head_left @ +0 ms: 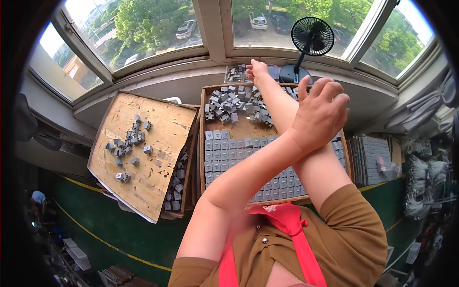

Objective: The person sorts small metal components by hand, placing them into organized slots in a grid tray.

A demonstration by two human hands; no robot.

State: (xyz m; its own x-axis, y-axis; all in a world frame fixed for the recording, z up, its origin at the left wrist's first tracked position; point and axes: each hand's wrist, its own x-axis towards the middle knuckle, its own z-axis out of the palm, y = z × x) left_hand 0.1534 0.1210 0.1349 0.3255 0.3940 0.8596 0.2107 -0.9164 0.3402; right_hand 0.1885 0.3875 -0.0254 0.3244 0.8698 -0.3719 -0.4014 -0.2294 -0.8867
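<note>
Nearest: brown shirt (pixel 351 220), red apron (pixel 287 220). Arms crossed, left forearm over right.

Wooden tray (pixel 241 128) in front: grey blocks (pixel 224 155) in tight rows across its near part, forearms hiding some. Board (pixel 148 191) to the left, tilted, with loose blocks (pixel 129 138) scattered on it. Box (pixel 189 189) partly under the board, more blocks inside. Right of the tray: upright stack of grey sheets (pixel 373 158).

Left hand (pixel 321 109) is over the right forearm, fingers curved and spread, nothing seen in them. Can't tell if the palm touches the arm.

Loose heap (pixel 227 103) of blocks at the tray's far end, bare wood between it and the rows.

Right hand (pixel 259 71) is past the far rim, fingers loosely parted, nothing seen held. Clear case (pixel 234 72) of small parts just beside it, black fan (pixel 313 37) to its right. Windows behind; trees and parked cars (pixel 258 21) outside.
</note>
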